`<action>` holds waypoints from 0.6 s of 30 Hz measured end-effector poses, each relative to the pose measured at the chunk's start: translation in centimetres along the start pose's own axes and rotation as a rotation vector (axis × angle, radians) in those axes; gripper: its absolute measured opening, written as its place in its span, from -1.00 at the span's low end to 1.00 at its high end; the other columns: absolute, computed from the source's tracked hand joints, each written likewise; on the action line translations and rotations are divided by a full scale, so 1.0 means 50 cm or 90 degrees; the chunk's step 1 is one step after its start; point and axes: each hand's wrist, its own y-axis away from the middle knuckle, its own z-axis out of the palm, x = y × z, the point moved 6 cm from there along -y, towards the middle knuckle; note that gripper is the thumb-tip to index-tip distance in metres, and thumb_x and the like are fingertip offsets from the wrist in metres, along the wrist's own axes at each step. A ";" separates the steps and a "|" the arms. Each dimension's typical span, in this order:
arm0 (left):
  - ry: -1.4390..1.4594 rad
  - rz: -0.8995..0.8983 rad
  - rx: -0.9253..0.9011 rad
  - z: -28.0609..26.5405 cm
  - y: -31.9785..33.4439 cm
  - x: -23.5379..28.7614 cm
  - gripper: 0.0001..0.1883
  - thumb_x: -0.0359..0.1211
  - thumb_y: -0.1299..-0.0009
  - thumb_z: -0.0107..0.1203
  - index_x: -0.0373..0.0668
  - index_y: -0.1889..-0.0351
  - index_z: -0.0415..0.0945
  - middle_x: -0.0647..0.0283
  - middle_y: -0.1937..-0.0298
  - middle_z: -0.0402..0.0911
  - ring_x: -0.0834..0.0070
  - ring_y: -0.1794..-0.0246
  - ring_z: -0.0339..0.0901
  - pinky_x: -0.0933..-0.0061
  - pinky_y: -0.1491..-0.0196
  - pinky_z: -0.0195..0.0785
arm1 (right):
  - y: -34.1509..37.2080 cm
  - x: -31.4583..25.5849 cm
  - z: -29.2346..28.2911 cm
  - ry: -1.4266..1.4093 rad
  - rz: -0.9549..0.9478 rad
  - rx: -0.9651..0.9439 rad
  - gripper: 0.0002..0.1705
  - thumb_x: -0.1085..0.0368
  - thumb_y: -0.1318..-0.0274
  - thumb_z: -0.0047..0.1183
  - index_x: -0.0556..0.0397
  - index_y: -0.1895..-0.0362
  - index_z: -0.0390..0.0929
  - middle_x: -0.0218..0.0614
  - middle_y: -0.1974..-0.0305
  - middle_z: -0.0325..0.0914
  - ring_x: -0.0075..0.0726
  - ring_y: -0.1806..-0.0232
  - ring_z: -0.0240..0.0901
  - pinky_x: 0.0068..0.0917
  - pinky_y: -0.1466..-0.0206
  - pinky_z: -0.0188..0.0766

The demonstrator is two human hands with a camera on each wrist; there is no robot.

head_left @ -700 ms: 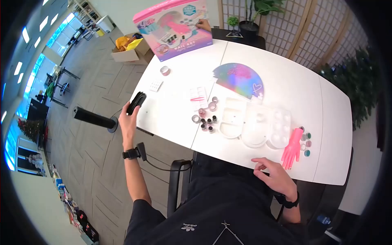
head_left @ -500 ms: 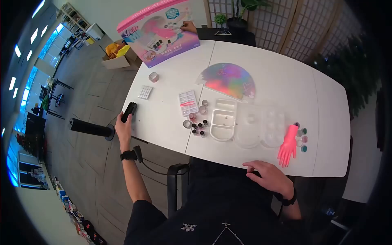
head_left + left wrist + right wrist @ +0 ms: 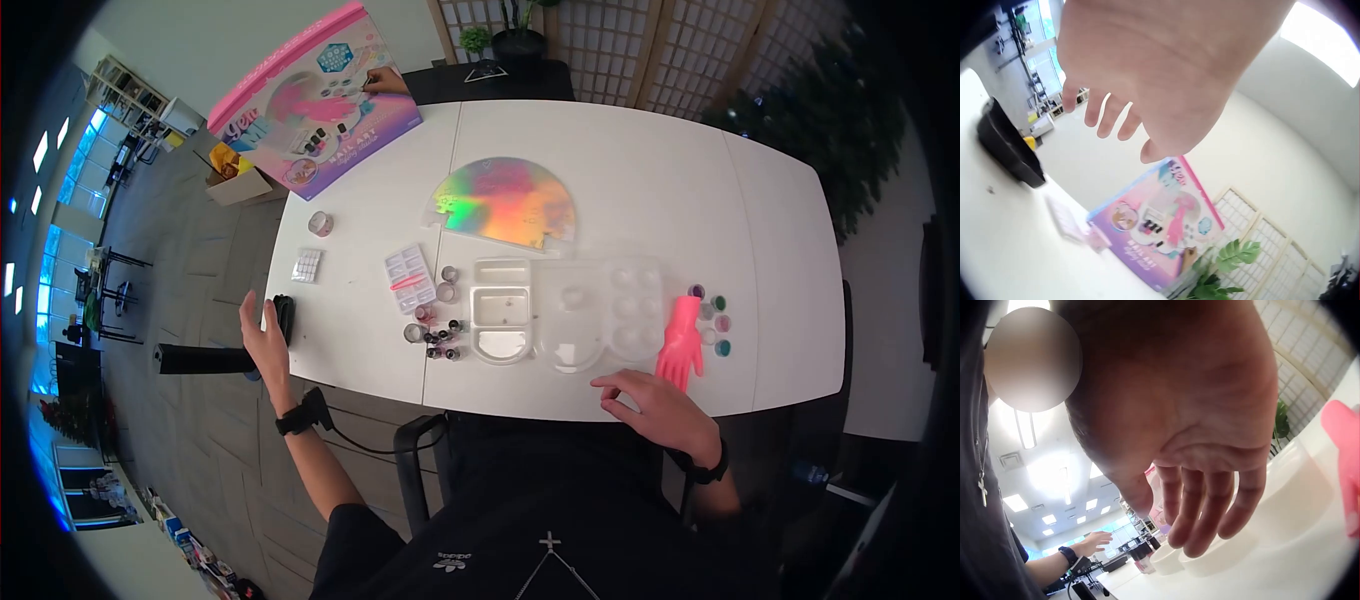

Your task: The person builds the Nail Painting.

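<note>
My left hand [image 3: 264, 345] is raised at the table's left edge, its fingers extended and holding nothing. Beside it on the tabletop lies a black oblong object [image 3: 286, 316], partly hidden by the hand in the head view; the left wrist view shows this black object [image 3: 1010, 147] apart from the fingers [image 3: 1112, 117]. My right hand [image 3: 662, 412] hovers at the front edge with fingers loosely bent and nothing in them. Nearest to it are a pink model hand [image 3: 682, 342] and a clear-and-white moulded tray [image 3: 535, 300].
Small nail polish bottles [image 3: 440, 338] cluster left of the tray, near a compartment case [image 3: 409, 278]. Further back are an iridescent half-round board [image 3: 510, 200] and a nail art box [image 3: 320, 110]. Small pots [image 3: 722, 323] line the right. A black post [image 3: 200, 359] stands beyond the left edge.
My left hand has let go of the black object and drawn back from it, fingers straightening. The head view has turned, shifting the table leftward. My right hand stays at the front edge.
</note>
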 end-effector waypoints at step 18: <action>0.124 0.188 -0.590 0.433 -0.039 0.353 -0.53 -0.26 -0.70 0.09 -0.31 -0.47 0.56 0.02 -0.38 0.72 0.18 -0.43 0.64 0.24 -0.49 0.43 | -0.124 0.054 -0.271 -0.253 0.041 0.080 -0.54 0.23 -0.69 0.01 0.20 -0.47 0.47 -0.07 -0.38 0.67 -0.19 -0.39 0.61 -0.32 -0.46 0.47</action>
